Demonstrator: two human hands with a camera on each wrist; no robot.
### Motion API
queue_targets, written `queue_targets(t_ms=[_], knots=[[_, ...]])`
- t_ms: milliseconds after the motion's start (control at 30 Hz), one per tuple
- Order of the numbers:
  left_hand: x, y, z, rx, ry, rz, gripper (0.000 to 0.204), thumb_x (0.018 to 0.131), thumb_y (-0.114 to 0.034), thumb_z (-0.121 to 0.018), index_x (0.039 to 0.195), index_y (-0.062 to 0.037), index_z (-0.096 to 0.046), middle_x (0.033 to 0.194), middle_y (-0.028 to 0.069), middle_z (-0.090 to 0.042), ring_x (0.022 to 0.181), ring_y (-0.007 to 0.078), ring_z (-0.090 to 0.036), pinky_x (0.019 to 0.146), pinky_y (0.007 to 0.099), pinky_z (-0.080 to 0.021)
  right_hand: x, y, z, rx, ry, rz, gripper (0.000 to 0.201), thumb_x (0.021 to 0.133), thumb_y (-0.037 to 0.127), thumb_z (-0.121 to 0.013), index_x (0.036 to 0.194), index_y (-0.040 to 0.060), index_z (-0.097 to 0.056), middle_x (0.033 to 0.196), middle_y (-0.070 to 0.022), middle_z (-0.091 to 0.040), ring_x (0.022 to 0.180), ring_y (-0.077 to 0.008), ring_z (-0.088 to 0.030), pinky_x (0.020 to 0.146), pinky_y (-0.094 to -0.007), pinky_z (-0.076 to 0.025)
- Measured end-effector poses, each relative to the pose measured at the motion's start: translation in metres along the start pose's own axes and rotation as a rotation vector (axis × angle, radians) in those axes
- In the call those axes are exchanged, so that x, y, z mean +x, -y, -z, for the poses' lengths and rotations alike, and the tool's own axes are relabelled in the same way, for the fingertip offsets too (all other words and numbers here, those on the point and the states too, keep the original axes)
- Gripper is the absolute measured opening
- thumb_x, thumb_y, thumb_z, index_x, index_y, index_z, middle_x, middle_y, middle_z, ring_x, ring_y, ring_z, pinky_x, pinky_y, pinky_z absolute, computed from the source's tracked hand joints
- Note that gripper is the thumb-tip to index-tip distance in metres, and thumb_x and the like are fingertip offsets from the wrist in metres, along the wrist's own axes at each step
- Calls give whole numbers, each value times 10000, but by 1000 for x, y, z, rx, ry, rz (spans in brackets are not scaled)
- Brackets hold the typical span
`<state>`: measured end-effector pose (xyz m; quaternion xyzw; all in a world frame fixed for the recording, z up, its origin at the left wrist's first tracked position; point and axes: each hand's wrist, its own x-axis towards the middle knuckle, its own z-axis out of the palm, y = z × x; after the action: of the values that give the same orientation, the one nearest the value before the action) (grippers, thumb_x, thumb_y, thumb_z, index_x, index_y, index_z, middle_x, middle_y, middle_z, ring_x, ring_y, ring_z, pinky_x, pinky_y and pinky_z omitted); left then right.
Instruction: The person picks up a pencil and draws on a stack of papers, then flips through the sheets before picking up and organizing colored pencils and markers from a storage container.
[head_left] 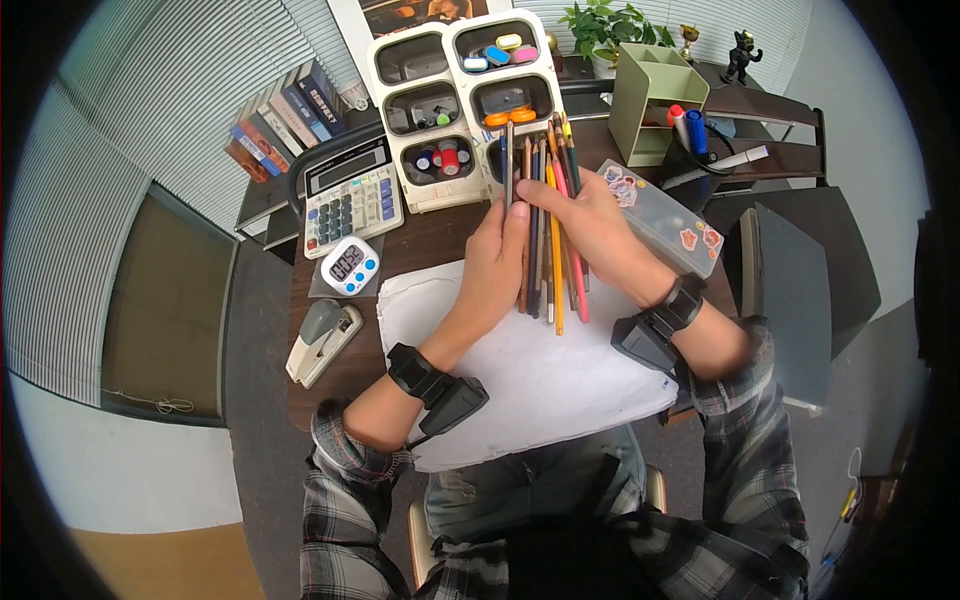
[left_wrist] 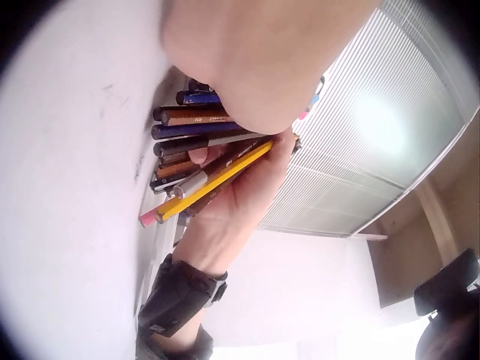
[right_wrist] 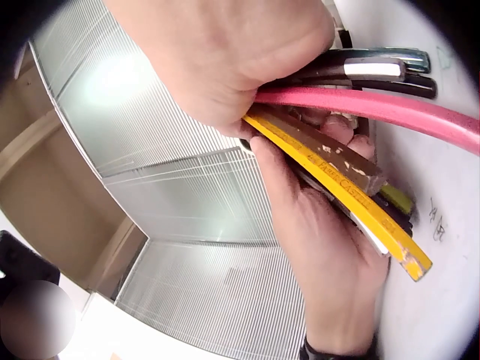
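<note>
A bundle of pencils [head_left: 534, 255] stands in both hands over the white paper [head_left: 540, 410]. My left hand [head_left: 490, 268] grips its left side with the thumb laid along the pencils; my right hand [head_left: 603, 228] holds the right side, its thumb crossing the front. A yellow pencil [right_wrist: 337, 184] and a pink pencil [right_wrist: 360, 101] slant out between the hands in the right wrist view. Dark, blue and brown pencil ends show in the left wrist view, close over the paper. In the head view the upper ends overlap the lower right compartment of the white organizer [head_left: 428, 202].
The organizer holds erasers [head_left: 497, 55], orange items [head_left: 508, 116] and small red and dark pieces. Left are a calculator [head_left: 350, 205], timer [head_left: 350, 265] and stapler [head_left: 325, 340]. At right lie a stickered clear case [head_left: 665, 222], a green holder [head_left: 650, 110] and markers [head_left: 696, 135].
</note>
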<state>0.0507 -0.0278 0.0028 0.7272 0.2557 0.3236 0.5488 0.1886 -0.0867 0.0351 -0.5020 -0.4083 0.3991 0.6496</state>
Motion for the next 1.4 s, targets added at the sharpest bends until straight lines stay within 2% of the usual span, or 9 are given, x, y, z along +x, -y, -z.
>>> queue_targets(t_ms=[67, 167, 367, 467, 567, 800, 1067, 1300, 1400], knots=[[0, 1, -3, -67, -66, -41, 408, 1077, -311, -428, 1274, 21, -559, 792, 67, -608, 697, 112, -528, 662, 304, -476, 0, 1, 2, -37, 26, -26, 256, 944, 190, -681, 1110, -1, -647, 972, -37, -681, 865, -78, -626, 779, -255, -511], [2, 0, -2, -55, -67, -35, 408, 1078, -318, -431, 1250, 23, -575, 792, 53, -612, 699, 99, -532, 656, 292, -470, 1, -1, 1, -47, -27, 31, 257, 930, 186, -681, 1047, -43, -676, 897, -62, -702, 768, -95, -638, 698, -266, -515], [3, 5, -6, -264, -73, -47, 379, 1082, -309, -433, 1172, 16, -607, 843, 14, -608, 750, 66, -518, 679, 258, -457, 1, 0, 5, -52, -15, 13, 242, 949, 191, -664, 1091, -4, -643, 946, -40, -681, 822, -74, -626, 736, -248, -515], [3, 4, -3, -223, -30, -55, 351, 1081, -295, -442, 1146, 6, -611, 857, -2, -596, 762, 51, -503, 691, 241, -450, 1, -1, 4, -19, -25, 14, 230, 950, 185, -657, 1077, -6, -640, 925, -38, -678, 793, -74, -626, 708, -245, -516], [2, 0, -3, -269, -14, -19, 319, 1076, -279, -460, 1154, -6, -606, 838, -14, -576, 733, 40, -495, 657, 228, -446, 3, -4, 2, 11, -63, 59, 238, 940, 193, -657, 1010, -34, -671, 855, -52, -692, 743, -85, -628, 672, -255, -512], [0, -5, -5, -336, 4, 34, 298, 1069, -263, -478, 1199, -19, -587, 815, -23, -560, 691, 25, -497, 600, 214, -451, 1, -1, 2, 1, -58, 48, 247, 935, 195, -662, 1006, -41, -674, 853, -56, -692, 739, -83, -625, 670, -255, -510], [3, 4, -5, -274, -74, -48, 278, 1069, -239, -460, 1151, -10, -594, 824, -7, -584, 690, 44, -511, 617, 232, -454, 3, -5, 3, -32, -48, 70, 274, 934, 205, -658, 1031, -51, -674, 876, -74, -700, 757, -95, -632, 695, -265, -516], [3, 5, -2, -245, -73, -11, 250, 1050, -217, -486, 1111, -3, -599, 810, 0, -589, 702, 44, -497, 624, 242, -445, 2, -4, 2, -40, -49, 75, 274, 934, 199, -657, 1056, -46, -661, 896, -75, -695, 775, -96, -632, 702, -267, -521], [5, 11, -4, -242, -74, -45, 221, 1031, -198, -520, 1094, -2, -600, 801, -2, -585, 694, 46, -503, 619, 240, -441, 2, -2, 3, -36, -5, 17, 255, 958, 194, -660, 1127, 6, -632, 988, -40, -688, 843, -77, -637, 744, -248, -521]])
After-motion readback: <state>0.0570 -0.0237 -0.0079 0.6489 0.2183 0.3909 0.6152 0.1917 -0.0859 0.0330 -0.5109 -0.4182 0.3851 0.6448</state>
